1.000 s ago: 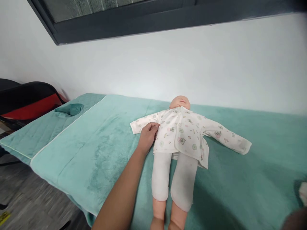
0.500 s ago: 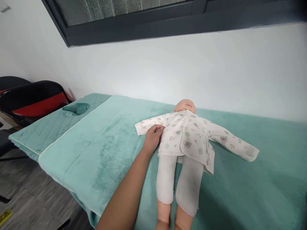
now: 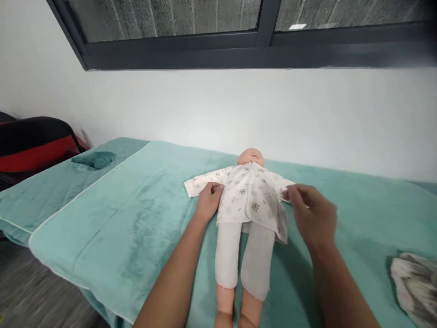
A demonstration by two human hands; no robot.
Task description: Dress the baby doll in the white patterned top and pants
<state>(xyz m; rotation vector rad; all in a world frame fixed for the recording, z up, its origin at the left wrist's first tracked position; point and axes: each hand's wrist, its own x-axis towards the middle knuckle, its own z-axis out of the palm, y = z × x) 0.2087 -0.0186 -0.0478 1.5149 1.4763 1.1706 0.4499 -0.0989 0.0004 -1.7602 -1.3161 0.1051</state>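
A baby doll (image 3: 251, 157) lies on its back on a teal towel (image 3: 143, 214), head toward the wall. It wears a white printed shirt (image 3: 247, 196) and white leggings (image 3: 244, 255). My left hand (image 3: 208, 200) rests on the shirt's left sleeve near the armpit, fingers curled on the cloth. Over the doll's other sleeve hovers my right hand (image 3: 312, 214), blurred, fingers bent, covering most of that sleeve. Whether it touches the cloth is unclear.
The towel covers a padded table with a face hole (image 3: 95, 159) at the left end. A black and red chair (image 3: 30, 146) stands at far left. A crumpled patterned cloth (image 3: 414, 282) lies at lower right. A white wall and dark window frame stand behind.
My right hand has come into view from the right and now sits over the doll's far sleeve. My left hand stays on the near sleeve. The camera tilted up slightly.
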